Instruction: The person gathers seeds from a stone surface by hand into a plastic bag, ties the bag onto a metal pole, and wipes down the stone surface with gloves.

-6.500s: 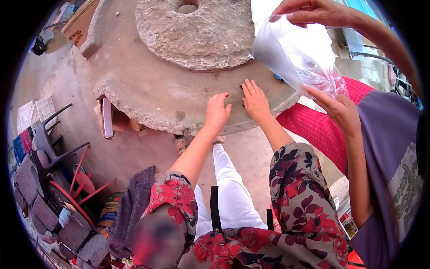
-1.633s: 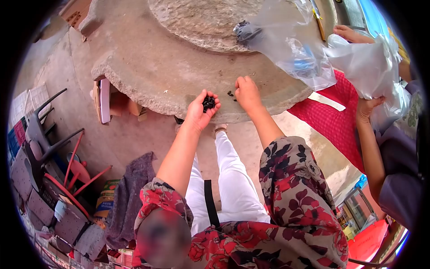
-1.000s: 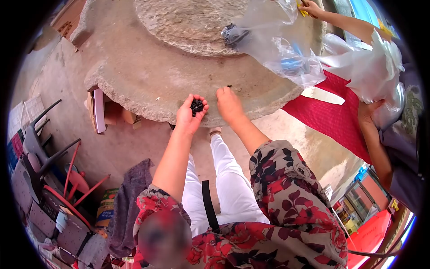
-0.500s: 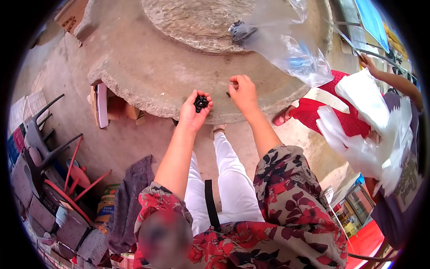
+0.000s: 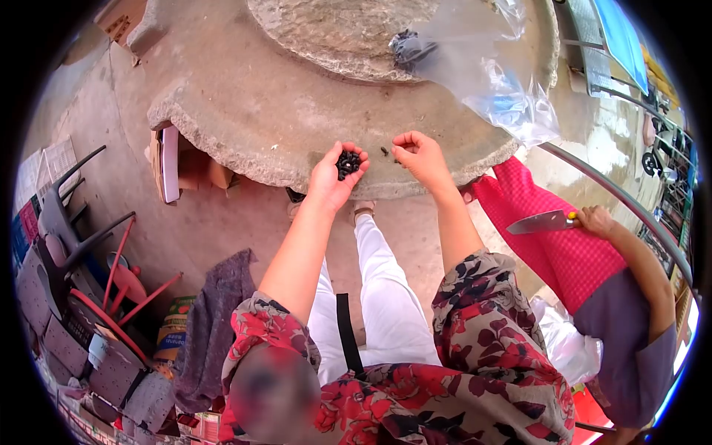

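From the head view, I have my left hand [image 5: 331, 183] turned palm up near the front edge of the stone bench [image 5: 297, 126]. Its grip is cupped, fingers curled around a heap of small black pieces [image 5: 348, 165]. My right hand [image 5: 424, 161] is to the right of it, low over the bench, thumb and forefinger drawn close together; I can't tell whether that grip has anything pinched in it. Just beside those fingertips, a loose black piece [image 5: 384, 150] lies on the bench.

Beyond my hands I see a thick round stone [image 5: 334, 37] on the bench. A clear plastic bag [image 5: 482, 81] spreads over the right part, with a dark bundle [image 5: 411, 50] at its left end, by the round stone's edge. Over on my right, a co-worker [image 5: 619, 319] holds a broad-bladed knife [image 5: 540, 222] out level in front of red trousers [image 5: 556, 252]. Down on my left, a grey cloth [image 5: 215, 326] hangs near a chair [image 5: 74, 196] and red stool legs [image 5: 152, 299].
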`<move>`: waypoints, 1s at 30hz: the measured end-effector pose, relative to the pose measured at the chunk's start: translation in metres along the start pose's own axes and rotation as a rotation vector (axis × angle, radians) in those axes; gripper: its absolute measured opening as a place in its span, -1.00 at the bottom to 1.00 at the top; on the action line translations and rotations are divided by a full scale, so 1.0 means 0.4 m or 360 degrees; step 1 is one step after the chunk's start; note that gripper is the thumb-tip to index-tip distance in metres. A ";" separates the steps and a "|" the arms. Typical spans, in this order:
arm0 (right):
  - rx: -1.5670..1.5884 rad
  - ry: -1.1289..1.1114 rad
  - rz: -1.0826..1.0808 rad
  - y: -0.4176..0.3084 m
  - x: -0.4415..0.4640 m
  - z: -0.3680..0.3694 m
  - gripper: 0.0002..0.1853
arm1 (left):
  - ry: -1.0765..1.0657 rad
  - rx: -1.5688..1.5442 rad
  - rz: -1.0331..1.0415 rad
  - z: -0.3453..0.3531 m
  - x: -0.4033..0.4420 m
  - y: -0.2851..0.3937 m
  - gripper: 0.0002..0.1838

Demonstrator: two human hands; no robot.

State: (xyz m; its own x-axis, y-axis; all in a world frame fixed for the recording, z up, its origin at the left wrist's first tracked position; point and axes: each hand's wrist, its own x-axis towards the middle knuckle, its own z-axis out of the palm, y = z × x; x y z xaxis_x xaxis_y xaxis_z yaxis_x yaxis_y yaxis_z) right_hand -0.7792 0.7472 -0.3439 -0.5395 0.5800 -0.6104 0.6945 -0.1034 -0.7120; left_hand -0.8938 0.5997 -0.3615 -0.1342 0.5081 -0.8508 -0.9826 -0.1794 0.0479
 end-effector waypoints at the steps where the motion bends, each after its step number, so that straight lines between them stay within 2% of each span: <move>1: -0.0337 0.0160 -0.0077 0.015 0.006 0.000 -0.84 | -0.0054 -0.0028 -0.0015 -0.001 0.003 0.002 -0.77; 4: -0.1047 0.0174 -0.0110 0.040 -0.002 0.034 -0.81 | -0.0154 -0.0067 -0.0045 -0.021 0.003 0.006 -0.77; 14: -0.1287 0.0337 -0.0168 0.094 0.020 0.073 -0.92 | -0.0083 0.0036 -0.0026 -0.043 0.000 0.027 -0.78; 17: -0.1469 0.0215 -0.0183 0.058 -0.001 0.069 -0.89 | -0.0078 0.0047 -0.0027 -0.033 0.000 0.030 -0.78; 20: -0.1210 0.0279 -0.0312 0.093 0.002 0.060 -0.88 | -0.0054 0.0061 -0.0027 -0.032 -0.003 0.036 -0.78; 23: -0.0334 0.0060 0.0047 -0.024 -0.049 0.062 -0.86 | -0.0015 0.0061 -0.0012 -0.026 -0.001 0.040 -0.79; 26: 0.0457 -0.0193 0.0110 -0.052 -0.064 0.083 -0.79 | 0.0011 -0.0003 -0.0043 -0.025 0.004 0.033 -0.80; 29: -0.0322 0.0264 -0.0184 -0.024 -0.017 0.085 -0.80 | -0.0056 -0.0077 -0.0088 -0.025 -0.001 0.037 -0.80; 30: -0.0518 0.0294 -0.0263 -0.004 -0.005 0.093 -0.81 | -0.0089 -0.0097 -0.0107 -0.027 -0.007 0.038 -0.80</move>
State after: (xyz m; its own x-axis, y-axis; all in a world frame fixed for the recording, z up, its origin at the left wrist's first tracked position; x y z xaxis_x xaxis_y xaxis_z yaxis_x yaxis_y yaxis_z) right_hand -0.7969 0.7161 -0.3544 -0.5828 0.7056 -0.4032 0.7359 0.2477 -0.6302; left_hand -0.9069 0.5864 -0.3640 -0.0770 0.5667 -0.8203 -0.9802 -0.1934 -0.0416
